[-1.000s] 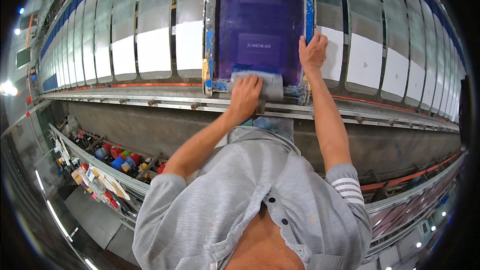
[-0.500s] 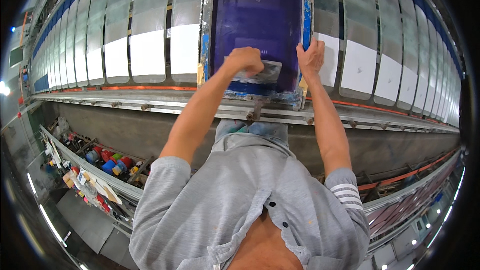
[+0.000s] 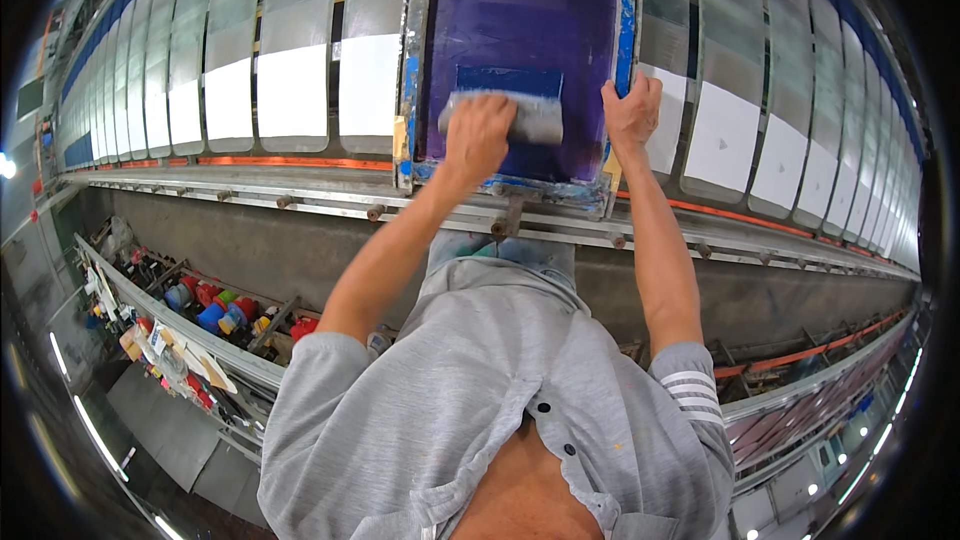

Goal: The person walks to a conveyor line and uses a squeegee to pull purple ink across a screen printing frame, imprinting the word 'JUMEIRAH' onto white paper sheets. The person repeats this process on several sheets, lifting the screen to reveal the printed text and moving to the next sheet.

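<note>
In front of me lies a screen printing frame point(image 3: 627, 25) with a purple mesh point(image 3: 520, 25) and blue-stained, taped edges. My left hand point(image 3: 482, 130) is closed around a grey, worn squeegee point(image 3: 541, 121) near the mesh's near end. Just beyond the squeegee is a darker blue rectangular patch point(image 3: 508, 80). At the frame's right edge, my right hand point(image 3: 633, 115) grips the rim, thumb toward the mesh. The squeegee's lower edge, where it meets the mesh, is partly hidden.
Rows of long panels with white sheets point(image 3: 292, 95) extend to both sides. A metal rail point(image 3: 560, 227) with round bolts runs along the near edge, beside an orange strip point(image 3: 300, 162). Behind me at left, a shelf holds several coloured containers point(image 3: 212, 316).
My left hand and the squeegee have shifted slightly away from me and left, and the squeegee's tilt has changed. The blue patch now shows on its far side. My right hand stays on the frame.
</note>
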Tool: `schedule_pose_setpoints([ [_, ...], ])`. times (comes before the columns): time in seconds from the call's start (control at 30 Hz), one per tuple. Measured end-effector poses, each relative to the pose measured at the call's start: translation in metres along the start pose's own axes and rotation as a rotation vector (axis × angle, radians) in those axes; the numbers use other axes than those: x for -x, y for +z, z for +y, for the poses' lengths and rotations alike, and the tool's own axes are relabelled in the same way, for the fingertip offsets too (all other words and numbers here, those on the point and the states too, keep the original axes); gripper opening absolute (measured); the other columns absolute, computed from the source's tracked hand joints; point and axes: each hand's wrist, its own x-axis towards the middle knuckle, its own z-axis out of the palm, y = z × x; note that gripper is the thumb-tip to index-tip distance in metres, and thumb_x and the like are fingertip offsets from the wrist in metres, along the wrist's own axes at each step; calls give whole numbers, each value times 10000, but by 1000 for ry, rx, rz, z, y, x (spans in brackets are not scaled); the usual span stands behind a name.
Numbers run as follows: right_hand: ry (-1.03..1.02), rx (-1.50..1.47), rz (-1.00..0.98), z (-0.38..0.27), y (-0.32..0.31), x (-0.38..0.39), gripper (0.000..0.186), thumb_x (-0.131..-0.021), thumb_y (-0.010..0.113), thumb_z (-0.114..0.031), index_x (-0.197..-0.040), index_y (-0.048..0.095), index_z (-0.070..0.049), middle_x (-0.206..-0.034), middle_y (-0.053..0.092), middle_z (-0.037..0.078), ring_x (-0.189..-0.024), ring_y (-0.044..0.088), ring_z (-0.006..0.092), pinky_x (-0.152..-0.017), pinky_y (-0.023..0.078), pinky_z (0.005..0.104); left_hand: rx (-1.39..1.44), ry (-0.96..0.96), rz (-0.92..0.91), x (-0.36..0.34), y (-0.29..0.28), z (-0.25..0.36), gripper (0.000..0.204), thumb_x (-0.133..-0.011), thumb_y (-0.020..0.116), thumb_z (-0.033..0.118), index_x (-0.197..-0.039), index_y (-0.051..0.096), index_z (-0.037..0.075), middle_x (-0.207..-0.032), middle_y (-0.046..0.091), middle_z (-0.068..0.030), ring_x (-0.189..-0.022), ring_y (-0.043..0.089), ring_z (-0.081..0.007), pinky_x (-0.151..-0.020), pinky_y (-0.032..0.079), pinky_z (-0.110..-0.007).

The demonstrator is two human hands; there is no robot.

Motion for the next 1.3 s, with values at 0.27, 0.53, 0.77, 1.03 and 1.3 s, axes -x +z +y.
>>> schedule_pose_setpoints([
  [0.27, -70, -44, 48, 20, -7, -6, 511, -812, 794, -249, -1192, 625, 48, -1096, 591, 186, -1048, 610, 384, -873, 520, 469, -63, 21, 25, 56, 3, 35, 482, -698, 665, -22, -1179, 688, -31, -1222, 678, -149, -1250, 587, -330, -1031, 431, -471],
  [0.53, -49, -77, 94, 33, 8, -2, 583, -812, 811, -278, -1251, 620, 54, -1165, 586, 186, -1094, 604, 384, -918, 512, 478, -117, -69, -36, 38, -7, 20, 477, -659, 898, 261, -1064, 752, 55, -1132, 752, -90, -1247, 608, -309, -1049, 330, -595],
  [0.77, -24, -69, 77, 26, 13, 1, 598, -816, 808, -304, -1254, 621, 58, -1184, 580, 185, -1106, 601, 386, -930, 505, 480, -78, -76, -110, 31, -21, 8, 400, -696, 888, 259, -1017, 762, 55, -1089, 763, -96, -1243, 622, -314, -1073, 306, -630],
  [1.03, -46, 22, 75, 33, 25, 2, 597, -838, 800, -332, -1271, 632, 44, -1191, 586, 192, -1086, 620, 385, -930, 515, 482, -140, -55, -136, 24, -23, -1, 137, -785, 692, 47, -900, 760, 75, -977, 753, -83, -1126, 671, -272, -1111, 329, -587],
  [1.3, -11, 169, -92, 34, 31, 1, 633, -903, 711, -412, -1346, 589, 24, -1231, 565, 195, -1130, 605, 382, -944, 515, 485, -74, -81, -100, 34, 0, -5, 110, -795, 653, 47, -876, 723, 71, -909, 714, -73, -944, 698, -255, -1021, 419, -478],
])
